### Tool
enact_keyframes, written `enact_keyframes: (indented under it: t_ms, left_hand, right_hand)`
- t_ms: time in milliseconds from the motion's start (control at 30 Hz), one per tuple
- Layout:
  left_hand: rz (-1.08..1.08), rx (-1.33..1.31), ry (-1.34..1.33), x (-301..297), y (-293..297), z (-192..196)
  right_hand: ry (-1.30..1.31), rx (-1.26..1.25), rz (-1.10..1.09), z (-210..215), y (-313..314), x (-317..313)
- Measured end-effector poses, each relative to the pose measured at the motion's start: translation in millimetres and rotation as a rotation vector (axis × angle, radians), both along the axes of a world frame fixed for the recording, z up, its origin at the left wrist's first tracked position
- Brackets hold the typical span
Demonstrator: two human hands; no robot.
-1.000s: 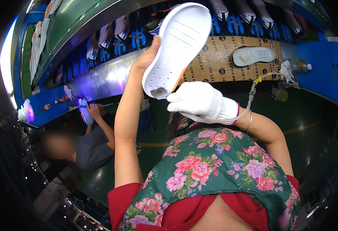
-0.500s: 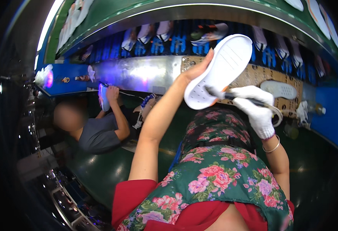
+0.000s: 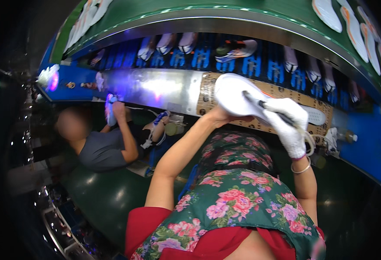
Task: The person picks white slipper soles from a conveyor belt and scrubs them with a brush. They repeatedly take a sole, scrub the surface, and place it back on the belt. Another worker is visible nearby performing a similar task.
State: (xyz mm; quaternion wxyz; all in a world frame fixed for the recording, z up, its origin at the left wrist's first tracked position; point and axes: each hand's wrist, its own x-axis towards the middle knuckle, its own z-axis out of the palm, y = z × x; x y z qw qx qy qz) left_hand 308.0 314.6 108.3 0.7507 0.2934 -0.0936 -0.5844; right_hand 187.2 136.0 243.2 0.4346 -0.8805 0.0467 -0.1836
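Note:
A white shoe sole (image 3: 231, 89) with an orange line near its edge is held up in front of me. My bare left hand (image 3: 225, 116) grips it from below, with the fingers partly hidden under it. My right hand (image 3: 288, 123), in a white knit glove, is closed around the dark handle of a slim brush (image 3: 260, 103). The brush's tip lies over the inside of the sole and looks blurred. A pale loop of cord or tube hangs beside the gloved wrist. Another perforated white sole (image 3: 315, 115) rests on the bench just beyond that hand.
Brown printed cardboard (image 3: 208, 93) covers part of the metal bench (image 3: 156, 86). Behind it, several shoes (image 3: 236, 50) sit in blue racks. A green shelf (image 3: 190, 11) above carries more soles (image 3: 354, 34). At left, a co-worker (image 3: 101, 149) holds a shoe (image 3: 110, 110).
The sole has turned from its ridged, perforated side to its hollow inner side and moved slightly left. My left hand has shifted from its upper edge to underneath. The brush now reaches inside.

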Motion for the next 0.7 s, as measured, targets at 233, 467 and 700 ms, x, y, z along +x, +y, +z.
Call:
enact_keyframes:
  t_ms: [233, 467, 700]
  left_hand:
    - [0.258, -0.308, 0.502, -11, 16, 21]
    - [0.36, -0.501, 0.376, -37, -4, 36]
    - [0.361, -0.552, 0.473, -44, -23, 37]
  right_hand:
    - [-0.124, 0.01, 0.071, 4, 24, -11]
    - [-0.185, -0.048, 0.057, 12, 33, -7]
    - [-0.276, -0.109, 0.042, 19, 36, 5]
